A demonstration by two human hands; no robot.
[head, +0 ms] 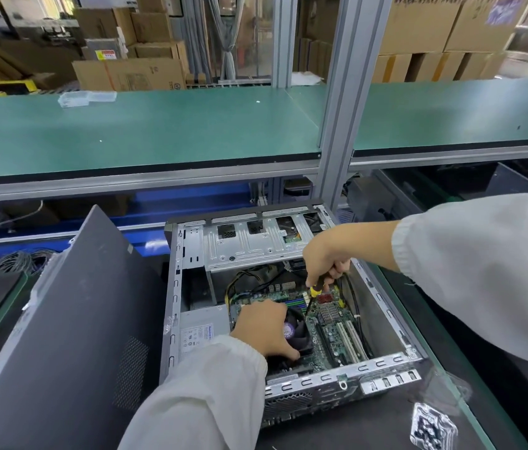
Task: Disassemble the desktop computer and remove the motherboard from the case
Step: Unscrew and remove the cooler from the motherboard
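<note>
The motherboard [331, 329] lay flat in the bottom of the open case [288, 383], green, with pale slots toward its near edge and a small finned heatsink beside a red part; the case sat on a dark mat on the workbench, its top side off, a silver drive cage [249, 241] spanning its far end and a grey power supply [199, 329] against its left wall; the left hand [267, 329] rested curled over the black CPU fan [296, 332], fingers closed around its near edge; the right hand [329, 254] was closed on a screwdriver [313, 295] with a yellow and black handle, the shaft pointing down to the board just beside the fan; black cables [355, 306] ran along the case's right wall; both arms wore white sleeves; a dark grey side panel [71, 319] leaned tilted just left of the case; a green shelf [142, 131] stretched above and behind, carrying a clear plastic box [85, 99]; cardboard boxes [133, 73] stood stacked beyond it
</note>
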